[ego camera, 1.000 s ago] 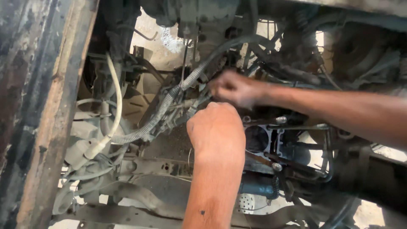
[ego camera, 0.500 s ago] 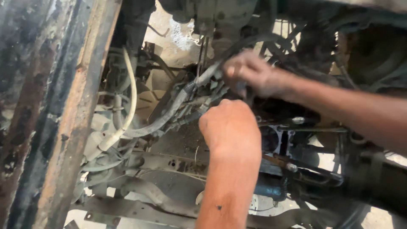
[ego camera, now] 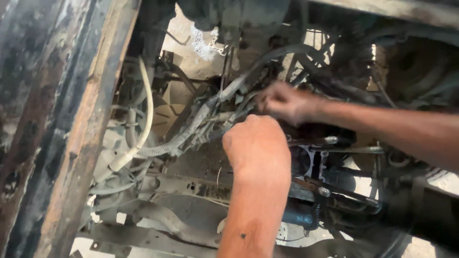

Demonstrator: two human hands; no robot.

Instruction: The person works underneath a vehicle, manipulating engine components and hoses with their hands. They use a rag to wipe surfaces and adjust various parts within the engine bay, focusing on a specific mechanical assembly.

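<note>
Gripping ribbed hose bundle [ego camera: 191, 129], greasy hands [ego camera: 258, 145]

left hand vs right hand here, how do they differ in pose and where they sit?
The left hand comes up from the bottom edge, back toward the camera, fingers curled out of sight; the right hand comes in from the right edge.
The left hand looks sharp; the right hand is motion-blurred.
The left hand sits lower and nearer; the right hand higher and deeper in.
Both are bare and meet at the grey ribbed wire bundle.
</note>
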